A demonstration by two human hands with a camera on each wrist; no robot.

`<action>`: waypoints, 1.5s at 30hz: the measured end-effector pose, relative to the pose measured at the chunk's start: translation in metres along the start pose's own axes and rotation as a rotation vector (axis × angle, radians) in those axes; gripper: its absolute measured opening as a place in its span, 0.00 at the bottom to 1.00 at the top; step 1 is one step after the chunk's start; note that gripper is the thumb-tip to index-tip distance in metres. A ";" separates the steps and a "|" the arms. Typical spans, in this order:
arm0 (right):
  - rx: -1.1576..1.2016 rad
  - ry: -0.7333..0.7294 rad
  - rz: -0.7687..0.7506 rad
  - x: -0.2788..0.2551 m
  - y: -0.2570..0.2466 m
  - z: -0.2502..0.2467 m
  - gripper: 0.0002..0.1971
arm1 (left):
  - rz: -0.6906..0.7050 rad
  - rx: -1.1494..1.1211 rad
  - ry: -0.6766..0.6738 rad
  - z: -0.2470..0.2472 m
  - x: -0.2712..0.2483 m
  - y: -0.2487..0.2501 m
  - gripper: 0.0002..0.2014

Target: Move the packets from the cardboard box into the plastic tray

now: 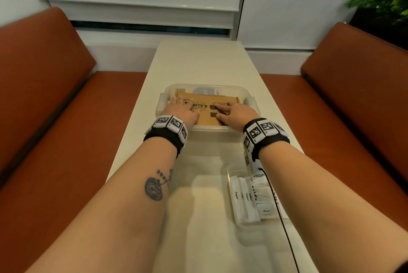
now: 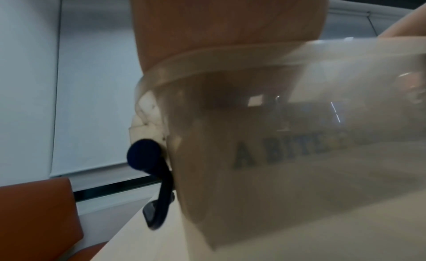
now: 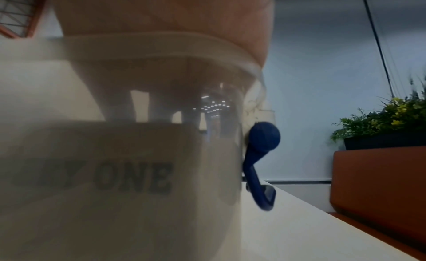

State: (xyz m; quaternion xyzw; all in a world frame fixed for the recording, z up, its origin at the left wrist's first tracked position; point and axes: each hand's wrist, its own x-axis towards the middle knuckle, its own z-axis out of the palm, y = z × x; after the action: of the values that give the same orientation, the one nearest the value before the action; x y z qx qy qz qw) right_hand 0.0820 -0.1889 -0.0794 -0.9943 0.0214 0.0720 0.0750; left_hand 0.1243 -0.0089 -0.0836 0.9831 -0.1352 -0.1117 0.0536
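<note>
A brown printed cardboard box sits closed inside a clear plastic container in the middle of the table. My left hand lies flat on the box's left side with its fingers stretched out. My right hand rests on the box's right side, fingers straight on the lid. Close to me is a clear plastic tray holding white sugar and pepper packets on its right side. Both wrist views look through the container wall at the box; the fingers are hidden there.
The narrow white table runs between two orange bench seats. Blue latches hang on the container's ends. A black cable trails from my right wristband over the tray. A potted plant stands back right.
</note>
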 end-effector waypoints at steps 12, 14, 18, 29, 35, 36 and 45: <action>0.074 -0.032 0.016 0.004 0.000 -0.005 0.23 | -0.086 -0.013 -0.188 -0.009 0.005 0.009 0.33; 0.093 -0.032 0.018 0.005 0.000 -0.005 0.23 | -0.083 0.007 -0.188 -0.010 0.005 0.009 0.33; 0.130 -0.030 0.021 0.006 0.000 -0.005 0.22 | -0.082 0.005 -0.190 -0.010 0.005 0.010 0.34; 0.132 0.025 0.003 0.004 0.000 -0.004 0.21 | -0.113 -0.031 -0.156 -0.007 0.007 0.010 0.32; 0.159 0.014 0.014 0.005 0.001 -0.004 0.21 | -0.105 -0.027 -0.132 -0.004 0.012 0.008 0.32; 0.172 0.009 0.017 0.004 0.000 -0.005 0.21 | -0.099 -0.033 -0.126 -0.005 0.011 0.008 0.32; 0.413 0.329 -0.118 -0.063 -0.002 -0.024 0.16 | 0.122 -0.522 0.304 -0.028 -0.073 0.003 0.22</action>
State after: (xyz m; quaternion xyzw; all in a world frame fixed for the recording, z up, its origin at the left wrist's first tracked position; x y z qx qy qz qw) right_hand 0.0234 -0.1883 -0.0461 -0.9559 -0.0103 -0.1009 0.2757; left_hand 0.0613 0.0104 -0.0414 0.9316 -0.1509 0.0092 0.3306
